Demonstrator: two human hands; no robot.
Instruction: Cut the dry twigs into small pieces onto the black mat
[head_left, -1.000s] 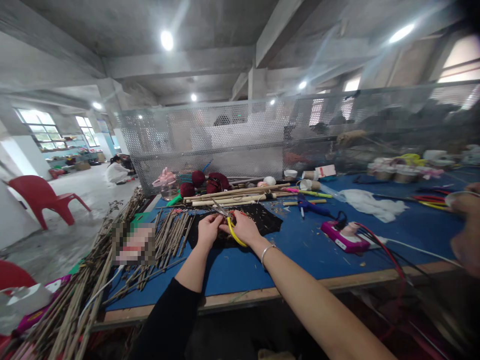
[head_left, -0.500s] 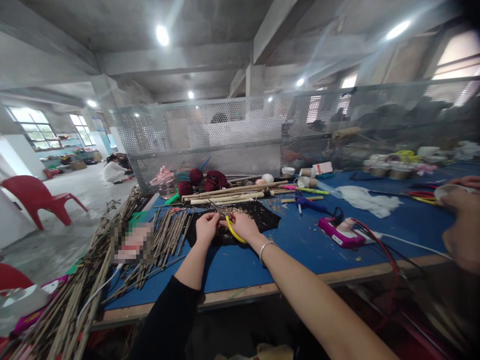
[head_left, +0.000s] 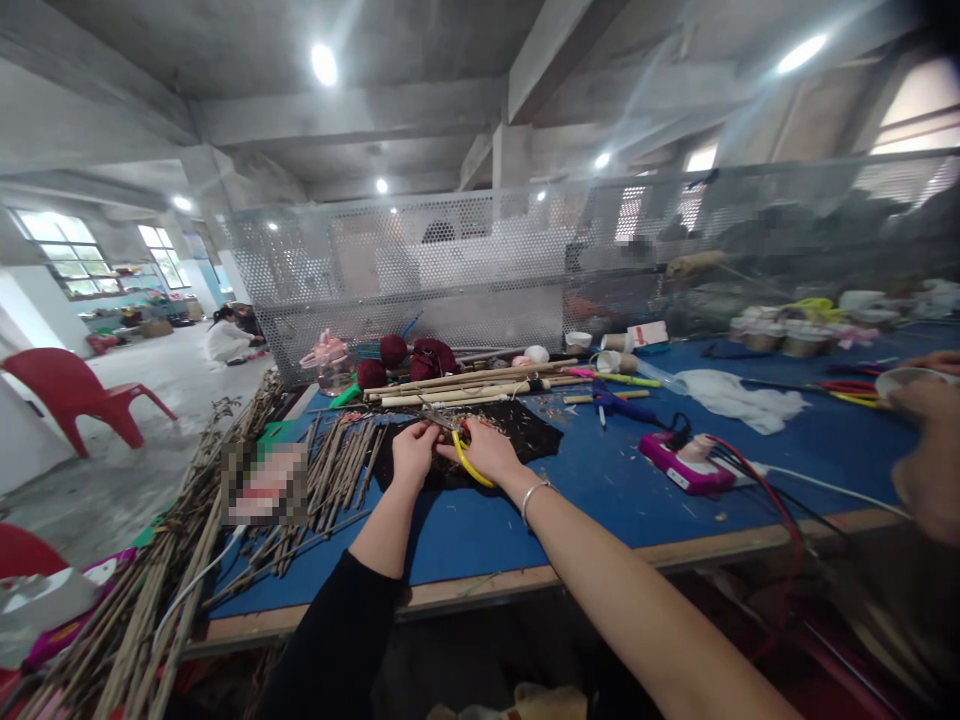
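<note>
My right hand [head_left: 484, 452] is closed round the yellow-handled scissors [head_left: 466, 462], whose blades point up and left. Close beside it, my left hand [head_left: 414, 455] pinches something too small to make out near the blades. Both hands are above a black cloth [head_left: 536, 432] strewn with small clippings. Many short cut sticks [head_left: 341, 470] lie left of the cloth, and longer pale sticks [head_left: 465, 385] lie behind it.
Long twigs [head_left: 161, 590] cover the table's left edge. A purple power strip [head_left: 686, 465] with cables, a blue glue gun [head_left: 619, 403] and white plastic [head_left: 742, 395] lie to the right. Dark red yarn balls [head_left: 392, 350] sit behind. Another person's hand [head_left: 930, 430] holds a cup at far right.
The scissor blades have shifted slightly beside my left fingertips. Both my hands stay in nearly the same place. The other person's hand at the right has moved a little.
</note>
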